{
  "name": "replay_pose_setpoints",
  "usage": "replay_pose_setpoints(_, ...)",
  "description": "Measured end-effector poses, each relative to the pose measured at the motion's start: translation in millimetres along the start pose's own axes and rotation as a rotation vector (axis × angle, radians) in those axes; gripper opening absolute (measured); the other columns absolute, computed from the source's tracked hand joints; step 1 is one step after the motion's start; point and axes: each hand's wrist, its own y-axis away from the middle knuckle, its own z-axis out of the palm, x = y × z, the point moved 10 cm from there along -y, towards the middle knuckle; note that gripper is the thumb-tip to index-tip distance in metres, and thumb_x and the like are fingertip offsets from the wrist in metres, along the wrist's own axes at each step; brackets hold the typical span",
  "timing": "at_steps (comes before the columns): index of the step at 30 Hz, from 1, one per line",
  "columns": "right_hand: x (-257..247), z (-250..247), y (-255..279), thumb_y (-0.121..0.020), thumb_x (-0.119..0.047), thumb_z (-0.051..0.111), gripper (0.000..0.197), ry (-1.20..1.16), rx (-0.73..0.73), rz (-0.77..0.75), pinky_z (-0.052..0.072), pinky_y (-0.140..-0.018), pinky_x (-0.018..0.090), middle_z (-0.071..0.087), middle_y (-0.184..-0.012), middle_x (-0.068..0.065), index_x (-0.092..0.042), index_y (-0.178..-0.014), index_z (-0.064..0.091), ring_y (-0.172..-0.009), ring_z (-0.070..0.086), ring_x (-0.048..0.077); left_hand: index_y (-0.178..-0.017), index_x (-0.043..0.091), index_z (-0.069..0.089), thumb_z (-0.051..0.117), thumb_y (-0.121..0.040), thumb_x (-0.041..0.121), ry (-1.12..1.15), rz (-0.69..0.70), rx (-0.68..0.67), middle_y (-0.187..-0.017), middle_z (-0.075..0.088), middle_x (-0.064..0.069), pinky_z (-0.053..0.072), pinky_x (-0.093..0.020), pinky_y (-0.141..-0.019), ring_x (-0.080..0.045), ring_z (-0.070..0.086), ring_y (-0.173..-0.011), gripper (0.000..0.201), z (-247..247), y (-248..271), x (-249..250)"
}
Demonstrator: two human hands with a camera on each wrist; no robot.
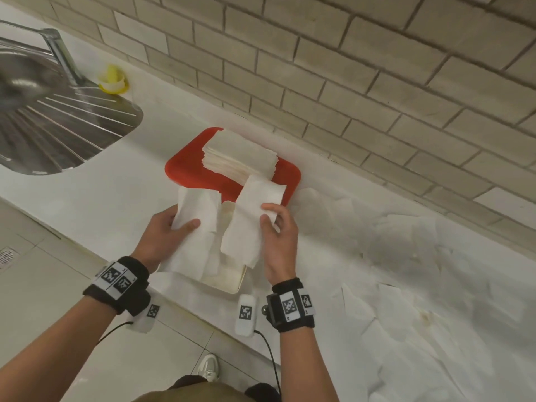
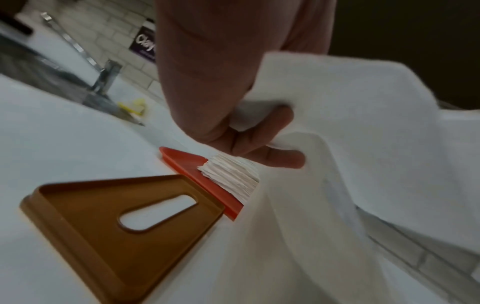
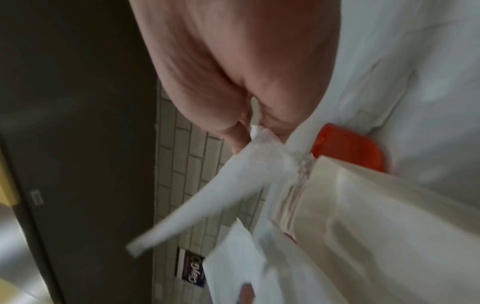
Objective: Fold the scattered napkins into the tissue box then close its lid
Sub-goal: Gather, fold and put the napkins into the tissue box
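Note:
Over the open cream tissue box (image 1: 232, 282) my left hand (image 1: 166, 227) grips a white napkin (image 1: 197, 204), thumb on top, and the sheet drapes down across the box. My right hand (image 1: 272, 217) pinches a second, narrower folded napkin (image 1: 252, 210) that hangs over the box's right side. Behind the box a red tray (image 1: 179, 169) carries a stack of folded napkins (image 1: 240, 155). The left wrist view shows the brown slotted lid (image 2: 116, 222) lying upside down on the counter beside the tray (image 2: 182, 160). Loose napkins (image 1: 406, 256) are scattered over the counter to the right.
A steel sink with drainer (image 1: 43, 126) and a tap (image 1: 61, 53) sit at the far left, a small yellow item (image 1: 113, 79) beside them. A brick wall (image 1: 348, 68) backs the white counter. The counter's front edge runs under my wrists, with tiled floor below.

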Motion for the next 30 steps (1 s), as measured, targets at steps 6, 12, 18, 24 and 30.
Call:
replay_pose_setpoints(6, 53, 79, 15, -0.101, 0.002, 0.059, 0.049, 0.596, -0.386, 0.221, 0.044, -0.113, 0.03, 0.052, -0.147, 0.007, -0.012, -0.147, 0.05, -0.138, 0.054, 0.027, -0.119, 0.021, 0.072, 0.081, -0.092, 0.044, 0.064, 0.025, 0.006, -0.11, 0.079, -0.001, 0.064, -0.048, -0.083, -0.028, 0.077, -0.1, 0.037, -18, -1, 5)
replay_pose_setpoints(12, 40, 96, 24, -0.095, 0.012, 0.064, 0.058, 0.873, -0.362, 0.074, 0.055, -0.1, 0.038, 0.043, -0.146, 0.019, -0.002, -0.146, 0.041, -0.119, 0.063, 0.037, -0.133, 0.029, 0.068, 0.082, -0.091, 0.049, 0.182, 0.087, -0.095, -0.122, 0.077, -0.001, 0.065, -0.051, -0.085, -0.029, 0.077, -0.106, 0.048, -27, 9, 37)
replay_pose_setpoints(18, -18, 71, 26, -0.108, -0.057, 0.054, 0.029, 0.051, -0.222, 0.036, 0.055, -0.096, 0.022, 0.065, -0.132, -0.002, -0.037, -0.128, 0.045, -0.117, 0.068, 0.014, -0.131, 0.024, 0.071, 0.071, -0.096, 0.032, 0.346, 0.093, -0.155, -0.121, 0.078, -0.008, 0.064, -0.048, -0.086, -0.033, 0.077, -0.106, 0.035, -10, 18, 53)
replay_pose_setpoints(24, -12, 64, 29, -0.103, -0.018, 0.072, 0.041, -0.058, -0.158, -0.003, 0.059, -0.087, 0.021, 0.08, -0.096, 0.004, -0.035, -0.13, 0.047, -0.092, 0.077, 0.01, -0.114, 0.018, 0.076, 0.07, -0.101, 0.05, 0.174, 0.127, -0.103, -0.104, 0.08, -0.007, 0.061, -0.045, -0.074, -0.03, 0.078, -0.091, 0.036, 1, 9, 51)
replay_pose_setpoints(30, 20, 60, 32, -0.101, -0.014, 0.074, 0.036, -0.279, -0.164, 0.222, 0.063, -0.096, 0.038, 0.08, -0.107, 0.005, -0.032, -0.126, 0.055, -0.101, 0.078, 0.017, -0.103, 0.01, 0.074, 0.069, -0.101, 0.042, 0.211, 0.076, -0.072, -0.09, 0.079, -0.004, 0.058, -0.038, -0.065, -0.021, 0.075, -0.078, 0.033, 0, 5, 43)
